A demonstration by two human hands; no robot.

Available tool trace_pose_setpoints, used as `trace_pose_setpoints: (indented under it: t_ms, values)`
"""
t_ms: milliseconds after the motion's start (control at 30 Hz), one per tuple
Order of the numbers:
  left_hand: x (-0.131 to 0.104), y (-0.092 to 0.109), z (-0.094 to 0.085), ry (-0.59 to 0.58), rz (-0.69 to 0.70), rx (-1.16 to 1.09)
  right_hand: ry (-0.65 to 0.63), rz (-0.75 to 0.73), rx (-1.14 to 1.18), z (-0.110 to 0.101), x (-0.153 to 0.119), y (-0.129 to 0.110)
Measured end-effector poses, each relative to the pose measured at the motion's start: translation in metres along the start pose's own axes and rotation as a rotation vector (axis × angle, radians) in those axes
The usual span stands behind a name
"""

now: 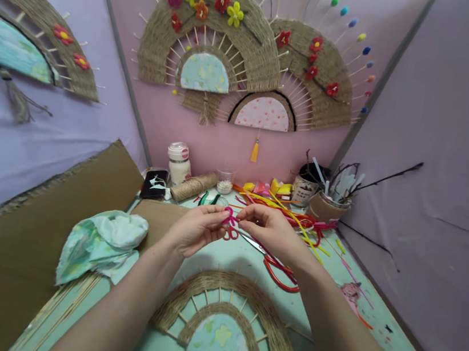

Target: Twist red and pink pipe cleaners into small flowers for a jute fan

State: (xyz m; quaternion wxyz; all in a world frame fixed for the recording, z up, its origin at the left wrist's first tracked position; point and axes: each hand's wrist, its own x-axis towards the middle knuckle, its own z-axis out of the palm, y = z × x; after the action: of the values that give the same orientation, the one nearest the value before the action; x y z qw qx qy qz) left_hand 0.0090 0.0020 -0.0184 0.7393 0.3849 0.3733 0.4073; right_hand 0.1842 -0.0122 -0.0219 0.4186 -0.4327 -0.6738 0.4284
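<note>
Pink pipe cleaner (pixel 228 216), bent into small loops, is held above the middle of the green table (pixel 375 320), pinched between both hands. Left hand (pixel 197 229) closes thumb and fingertips on its left side; right hand (pixel 268 226) closes thumb and forefinger on its right side, the two hands nearly touching. A red looped piece (pixel 231 234) hangs just below the pink one, at the left fingertips; whether it is joined to it cannot be told. Red-handled scissors (pixel 278 270) lie on the table just beneath the right hand. Nearer the viewer, between the forearms, lies a woven jute fan (pixel 237 320) with a pale floral centre and protruding sticks. To the left lie a crumpled floral cloth (pixel 100 244), a cardboard sheet (pixel 34 253) and a bundle of thin sticks (pixel 62 305). Behind the hands lie a heap of coloured pipe cleaners (pixel 294 212), a spool of twine (pixel 193 186), a white jar (pixel 178 162) and a cup of tools (pixel 328 202). Finished fans with flowers (pixel 211 40) hang on the pink wall.
</note>
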Motion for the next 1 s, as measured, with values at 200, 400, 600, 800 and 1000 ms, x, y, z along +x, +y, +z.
trace_pose_setpoints:
  t_ms: [200, 400, 600, 800, 1000]
  values:
    - [-0.001, 0.001, -0.001, -0.002, 0.028, 0.029, 0.056, -0.050, -0.132, 0.000, -0.001, -0.002]
    - [-0.002, -0.001, 0.002, 0.069, 0.116, 0.085, 0.183, -0.187, -0.317, 0.004, -0.003, -0.004]
    - [-0.005, 0.001, 0.008, 0.116, 0.172, 0.139, 0.183, -0.249, -0.376, 0.005, -0.004, -0.009]
    - [-0.004, -0.001, 0.011, 0.145, 0.213, 0.141, 0.184, -0.232, -0.400, 0.006, -0.005, -0.008]
    - [0.000, -0.009, 0.009, 0.153, 0.277, 0.124, 0.234, -0.269, -0.406, 0.012, -0.005, -0.009]
